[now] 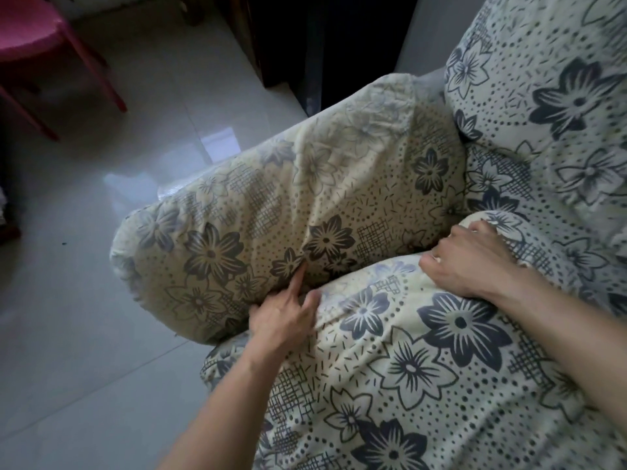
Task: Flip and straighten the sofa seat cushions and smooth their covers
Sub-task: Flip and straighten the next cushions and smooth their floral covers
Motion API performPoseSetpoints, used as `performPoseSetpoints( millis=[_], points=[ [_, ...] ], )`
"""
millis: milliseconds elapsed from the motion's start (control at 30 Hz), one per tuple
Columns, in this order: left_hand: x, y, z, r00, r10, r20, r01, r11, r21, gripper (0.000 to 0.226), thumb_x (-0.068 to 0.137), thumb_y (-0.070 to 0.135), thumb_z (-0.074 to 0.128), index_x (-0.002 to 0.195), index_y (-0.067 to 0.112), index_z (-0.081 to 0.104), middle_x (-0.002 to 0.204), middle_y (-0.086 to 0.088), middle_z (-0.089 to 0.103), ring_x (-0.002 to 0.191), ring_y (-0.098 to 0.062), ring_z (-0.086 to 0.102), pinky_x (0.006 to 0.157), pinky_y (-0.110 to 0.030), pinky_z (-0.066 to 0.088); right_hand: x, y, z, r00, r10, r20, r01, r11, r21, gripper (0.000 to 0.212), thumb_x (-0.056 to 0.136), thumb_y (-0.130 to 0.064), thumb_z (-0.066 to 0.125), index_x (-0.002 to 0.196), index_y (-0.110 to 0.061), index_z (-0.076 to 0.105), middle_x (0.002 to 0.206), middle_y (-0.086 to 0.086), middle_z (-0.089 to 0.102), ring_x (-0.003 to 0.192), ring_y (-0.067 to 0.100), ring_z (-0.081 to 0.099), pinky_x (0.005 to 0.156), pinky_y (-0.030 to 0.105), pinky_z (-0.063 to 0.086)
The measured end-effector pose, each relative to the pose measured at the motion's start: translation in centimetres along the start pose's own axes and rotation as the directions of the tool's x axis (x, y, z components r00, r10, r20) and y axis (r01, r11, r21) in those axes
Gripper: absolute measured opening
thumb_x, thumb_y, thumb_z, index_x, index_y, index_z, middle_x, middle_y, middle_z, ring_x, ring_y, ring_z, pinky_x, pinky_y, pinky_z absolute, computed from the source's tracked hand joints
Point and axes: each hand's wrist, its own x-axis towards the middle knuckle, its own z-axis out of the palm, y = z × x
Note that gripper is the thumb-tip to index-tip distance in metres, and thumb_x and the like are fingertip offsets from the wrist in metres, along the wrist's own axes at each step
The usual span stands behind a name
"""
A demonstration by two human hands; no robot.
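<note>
Left hand (283, 320) forefinger extended, pokes seam; right hand (475, 259) curled, grips near cream floral fabric seat cushion (424, 368). Best seat it evenly against yellowed floral neighbour cushion (288, 198).

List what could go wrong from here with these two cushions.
1. The far cushion overhangs the tiled floor; a push from the left hand might slide it off.
2. The right hand grips the near cushion at its edge, which may bunch its cover.
</note>
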Motion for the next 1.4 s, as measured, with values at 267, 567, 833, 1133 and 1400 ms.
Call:
performPoseSetpoints(
  millis=[267,567,833,1133,1400],
  points=[
    [-0.4,-0.6,1.8,0.997,0.052,-0.055,-0.055,0.997,-0.049,0.059,0.099,0.054,0.027,0.15,0.049,-0.002,0.145,-0.003,0.049,0.12,-0.027,0.052,0.094,-0.043,0.046,3.4,-1.1,1.9,0.993,-0.031,0.112,0.041,0.996,-0.083,0.057,0.097,-0.037,0.012,0.118,-0.017,0.061,0.128,0.007,0.057,0.125,0.024,0.044,0.114,0.052,0.009],
    [-4.7,3.7,4.3,0.967,0.159,-0.198,-0.188,0.973,-0.134,0.061,0.096,0.058,0.009,0.153,0.038,0.015,0.162,0.009,0.015,0.149,-0.013,0.009,0.119,-0.046,0.012,-1.1,-0.9,0.7,0.99,-0.018,-0.142,0.044,0.982,0.184,0.055,0.1,-0.045,0.021,0.15,-0.024,0.027,0.161,0.0,0.018,0.149,0.017,0.007,0.119,0.049,-0.011],
    [-11.6,9.8,7.1,0.931,0.283,-0.231,-0.314,0.943,-0.11,0.065,0.094,0.065,0.016,0.153,0.04,0.008,0.163,0.011,-0.005,0.149,-0.014,-0.011,0.12,-0.043,-0.005,-13.7,-0.6,5.2,0.97,0.094,-0.223,-0.011,0.938,0.347,0.059,0.1,-0.048,0.029,0.154,-0.036,0.007,0.163,-0.007,-0.004,0.149,0.013,-0.01,0.117,0.059,-0.006],
    [-23.0,13.0,16.7,0.888,0.417,-0.194,-0.434,0.899,-0.054,0.065,0.094,0.056,0.046,0.152,0.041,0.02,0.162,0.008,-0.01,0.149,-0.018,-0.011,0.115,-0.034,-0.005,-29.4,2.5,14.5,0.98,0.175,-0.09,-0.119,0.891,0.438,0.077,0.093,-0.03,0.052,0.152,-0.04,0.004,0.163,-0.007,-0.006,0.149,0.017,-0.005,0.12,0.05,0.006],
    [-31.5,9.8,26.2,0.919,0.39,-0.065,-0.395,0.911,-0.116,0.071,0.092,0.048,0.055,0.152,0.041,0.017,0.162,0.011,-0.007,0.149,-0.015,-0.008,0.122,-0.047,0.012,-41.1,5.2,22.6,0.919,0.393,-0.022,-0.339,0.819,0.462,0.08,0.089,-0.036,0.058,0.151,-0.038,0.007,0.162,-0.008,-0.002,0.147,0.019,0.0,0.116,0.055,0.019]
  ],
)
